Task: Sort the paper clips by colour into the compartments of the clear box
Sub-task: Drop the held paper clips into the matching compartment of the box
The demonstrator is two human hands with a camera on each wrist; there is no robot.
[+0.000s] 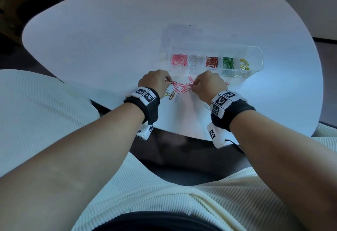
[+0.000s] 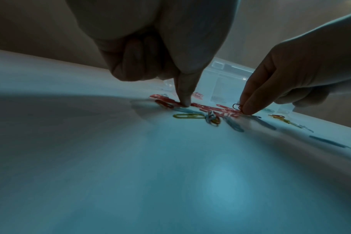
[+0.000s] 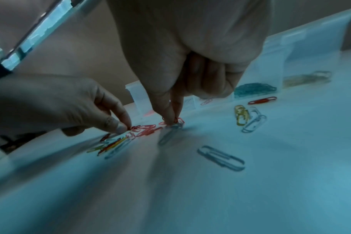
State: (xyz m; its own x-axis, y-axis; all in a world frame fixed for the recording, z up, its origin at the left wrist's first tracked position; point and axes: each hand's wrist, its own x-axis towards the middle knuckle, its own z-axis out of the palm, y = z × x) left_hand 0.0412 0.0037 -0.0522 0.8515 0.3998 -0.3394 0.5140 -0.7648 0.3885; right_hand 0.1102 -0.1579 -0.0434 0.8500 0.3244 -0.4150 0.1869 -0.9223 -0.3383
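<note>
The clear box [image 1: 255, 51] lies on the white table [image 1: 109, 39], its compartments holding pink [image 1: 179, 60], white, red [image 1: 211, 62], green [image 1: 228, 62] and yellow clips [image 1: 244, 63]. Just in front of it, several loose pink clips [image 1: 181, 87] lie between my hands. My left hand [image 1: 168, 81] pinches a pink clip at the pile's left end; in the left wrist view its fingertip [image 2: 184, 102] presses down there. My right hand [image 1: 193, 84] pinches another pink clip [image 3: 179, 121] at the right end, thumb and forefinger together [image 3: 173, 121].
Green, yellow and white clips [image 1: 171, 94] lie by my left wrist. A red clip [image 3: 261, 100], yellow clips [image 3: 240, 115] and white clips [image 3: 220, 156] lie to the right. The box's open lid [image 1: 180, 35] lies behind it. The table's near edge [image 1: 182, 134] is under my wrists.
</note>
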